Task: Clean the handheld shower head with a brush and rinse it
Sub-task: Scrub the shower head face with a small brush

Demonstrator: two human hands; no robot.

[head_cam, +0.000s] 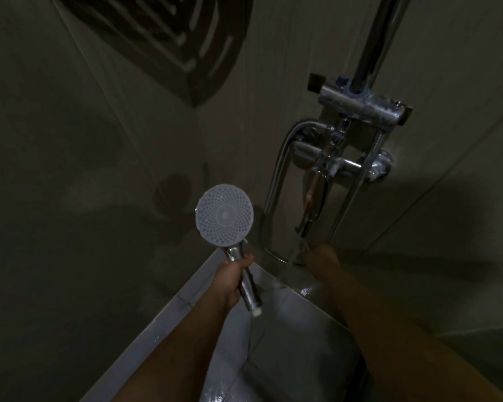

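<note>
The round white-faced chrome handheld shower head (224,218) stands upright, nozzle face toward the camera, left of the chrome wall tap (312,211). The left hand (232,278) grips its handle. The right hand (320,258) reaches under the tap's running water; whether its fingers are curled cannot be told.

The shower head (224,217) stands at the left, held up by its handle in the left hand (232,281). To its right the tap fitting (341,161) is on the wall, below the riser pipe (376,44). The right hand (321,256) is under the spout (310,216), in the running water (294,256). The floor (288,329) lies below both arms.
</note>
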